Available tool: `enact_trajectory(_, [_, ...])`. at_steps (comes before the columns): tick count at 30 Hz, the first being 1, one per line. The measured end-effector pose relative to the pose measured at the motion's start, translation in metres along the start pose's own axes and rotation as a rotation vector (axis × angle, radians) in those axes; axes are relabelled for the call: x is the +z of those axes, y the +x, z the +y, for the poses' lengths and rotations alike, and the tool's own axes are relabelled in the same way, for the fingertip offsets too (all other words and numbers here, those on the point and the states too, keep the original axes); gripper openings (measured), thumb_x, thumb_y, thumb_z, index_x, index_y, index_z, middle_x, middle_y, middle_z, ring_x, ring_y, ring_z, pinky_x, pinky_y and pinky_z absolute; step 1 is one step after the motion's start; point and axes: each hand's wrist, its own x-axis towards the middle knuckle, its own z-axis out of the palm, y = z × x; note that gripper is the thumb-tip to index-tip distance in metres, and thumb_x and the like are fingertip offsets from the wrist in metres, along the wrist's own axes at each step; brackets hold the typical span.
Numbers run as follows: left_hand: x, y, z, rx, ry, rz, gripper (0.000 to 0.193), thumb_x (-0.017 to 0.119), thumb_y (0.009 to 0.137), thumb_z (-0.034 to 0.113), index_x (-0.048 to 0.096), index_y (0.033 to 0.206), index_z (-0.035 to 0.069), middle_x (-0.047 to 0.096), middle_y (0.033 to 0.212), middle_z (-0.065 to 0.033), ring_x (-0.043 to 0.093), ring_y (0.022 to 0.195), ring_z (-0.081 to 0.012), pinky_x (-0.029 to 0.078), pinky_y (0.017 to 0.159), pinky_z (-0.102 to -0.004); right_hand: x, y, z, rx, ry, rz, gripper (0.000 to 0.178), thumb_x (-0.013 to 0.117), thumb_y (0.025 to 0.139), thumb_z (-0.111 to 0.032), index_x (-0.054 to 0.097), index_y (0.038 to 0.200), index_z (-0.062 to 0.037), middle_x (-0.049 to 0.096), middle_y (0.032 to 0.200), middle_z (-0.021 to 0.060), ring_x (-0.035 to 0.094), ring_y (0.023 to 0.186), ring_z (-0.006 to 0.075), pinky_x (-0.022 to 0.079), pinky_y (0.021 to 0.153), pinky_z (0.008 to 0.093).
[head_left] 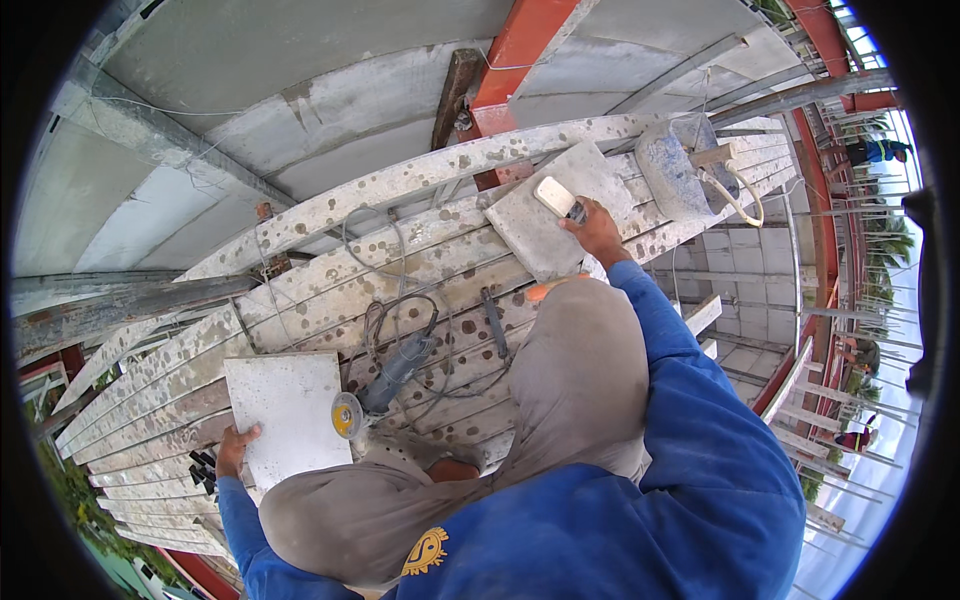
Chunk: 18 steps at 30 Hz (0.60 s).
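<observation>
My left hand [236, 449] grips the left edge of a pale grey square tile [289, 415], thumb on top, fingers partly hidden. The tile lies flat on the planks beside my knee. Further right, my right hand [598, 233] is closed on a rounded cream-white block with a dark part [556, 197], whose kind I cannot make out. It is over a larger grey slab [520, 225]. Between my hands lies a corded angle grinder [402, 369] with a yellow-centred disc [347, 415], close to the tile's right edge.
I sit on a spattered plank platform [290, 312]. Cords loop around the grinder. A dark bar-shaped tool [494, 322] lies near my right knee. A blue-grey bucket [668, 175] stands beyond my right hand. Small black pieces [203, 470] lie beside my left hand. At right, the platform drops off.
</observation>
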Motion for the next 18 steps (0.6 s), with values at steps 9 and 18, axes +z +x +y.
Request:
enact_trajectory(9, [0.074, -0.127, 0.071, 0.291, 0.678, 0.408, 0.06, 0.095, 0.079, 0.041, 0.075, 0.111, -0.005, 0.08, 0.095, -0.0208, 0.078, 0.086, -0.0327, 0.058, 0.078, -0.0429, -0.011, -0.002, 0.001, 0.025, 0.028, 0.005, 0.082, 0.088, 0.082, -0.049, 0.061, 0.146, -0.0046, 0.068, 0.14, 0.0197, 0.065, 0.126, 0.0415, 0.052, 0.109, 0.0478])
enact_trajectory(18, [0.12, -0.22, 0.247, 0.342, 0.776, 0.64, 0.05, 0.091, 0.085, 0.026, 0.071, 0.108, -0.014, 0.079, 0.09, -0.0245, 0.076, 0.076, -0.0286, 0.059, 0.071, -0.0403, 0.005, -0.024, 0.014, 0.124, 0.182, 0.173, 0.084, 0.091, 0.077, -0.051, 0.062, 0.144, -0.0083, 0.068, 0.123, 0.025, 0.066, 0.118, 0.0413, 0.055, 0.101, 0.0477])
